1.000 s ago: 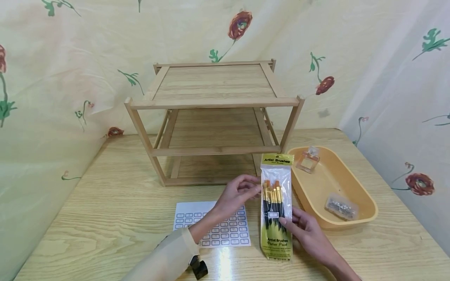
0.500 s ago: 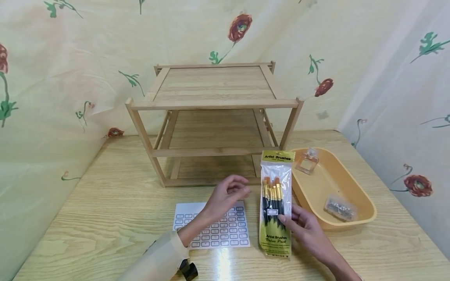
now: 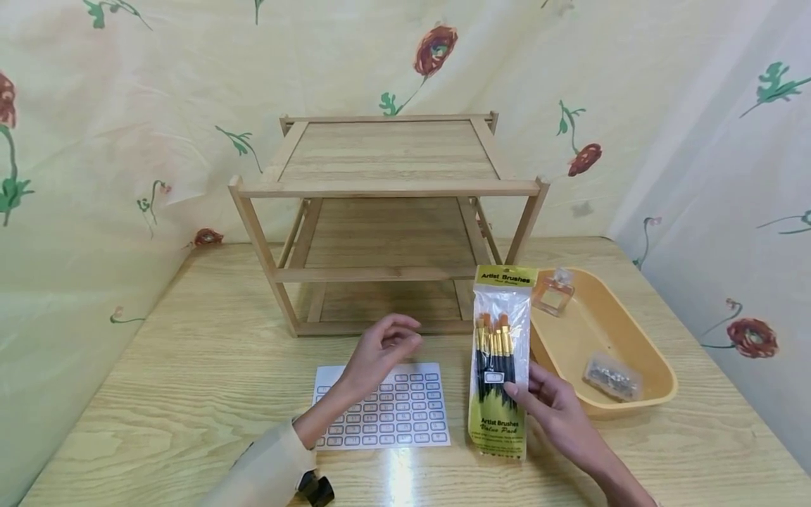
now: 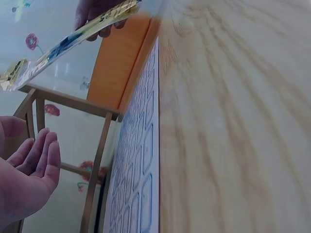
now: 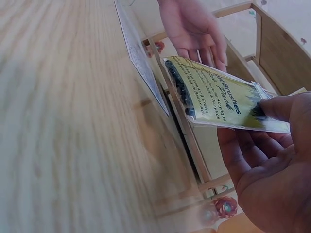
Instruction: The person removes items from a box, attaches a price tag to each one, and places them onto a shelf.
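Note:
My right hand pinches a clear packet of artist brushes by its right edge, thumb on the front and fingers behind. The packet has a yellow-green header and lower part, and a small white label sits across the dark handles. In the right wrist view the packet is held off the table, its bottom end turned towards the camera. My left hand hovers over a white sheet of bordered labels, fingers loosely bent, holding nothing. The left wrist view shows that hand with its palm turned up.
A three-tier wooden shelf stands behind the hands. To the right is an orange-yellow basin, holding a perfume bottle and a clear box of small metal pieces. Floral cloth hangs around the table.
My left hand has drawn away from the packet's left edge, moving left over the label sheet. My right hand keeps holding the packet, which has risen slightly.

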Motion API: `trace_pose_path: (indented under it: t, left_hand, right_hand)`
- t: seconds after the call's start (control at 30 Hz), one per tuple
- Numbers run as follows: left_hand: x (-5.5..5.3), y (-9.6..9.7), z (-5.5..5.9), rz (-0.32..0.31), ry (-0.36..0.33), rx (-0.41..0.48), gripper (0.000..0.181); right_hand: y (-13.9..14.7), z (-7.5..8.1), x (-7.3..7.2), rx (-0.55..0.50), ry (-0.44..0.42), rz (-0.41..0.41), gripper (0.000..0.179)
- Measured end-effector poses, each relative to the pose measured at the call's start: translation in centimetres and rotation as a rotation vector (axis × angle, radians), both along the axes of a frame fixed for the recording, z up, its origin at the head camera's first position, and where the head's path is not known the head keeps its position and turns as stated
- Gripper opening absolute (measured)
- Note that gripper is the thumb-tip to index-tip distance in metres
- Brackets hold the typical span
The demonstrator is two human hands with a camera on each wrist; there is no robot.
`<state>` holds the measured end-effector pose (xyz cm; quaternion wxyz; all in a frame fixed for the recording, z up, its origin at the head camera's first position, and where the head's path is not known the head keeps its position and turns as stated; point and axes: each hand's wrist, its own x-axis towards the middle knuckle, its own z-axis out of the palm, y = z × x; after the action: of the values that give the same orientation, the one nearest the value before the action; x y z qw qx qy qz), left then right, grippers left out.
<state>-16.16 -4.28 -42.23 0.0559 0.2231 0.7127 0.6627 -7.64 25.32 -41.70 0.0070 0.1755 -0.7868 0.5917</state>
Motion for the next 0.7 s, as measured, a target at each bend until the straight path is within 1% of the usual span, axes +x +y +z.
trace_pose_path:
  t: [0.37,0.5,0.7]
  left_hand:
    - [-0.1,-3.2,0.0,0.088,0.0,0.006,0.032]
    - [-0.2,-4.2,0.1,0.126,0.015,-0.007,0.033]
    - [-0.5,-5.9,0.5,0.189,0.059,0.01,0.03]
  right_hand:
    - [0.0,0.6,-0.3,0.012,0.014,-0.016,0.032]
    - [0.0,0.7,-0.2,-0.001,0.036,-0.023,0.032]
    - [0.1,1.2,-0.4,-0.031,0.06,-0.002,0.034]
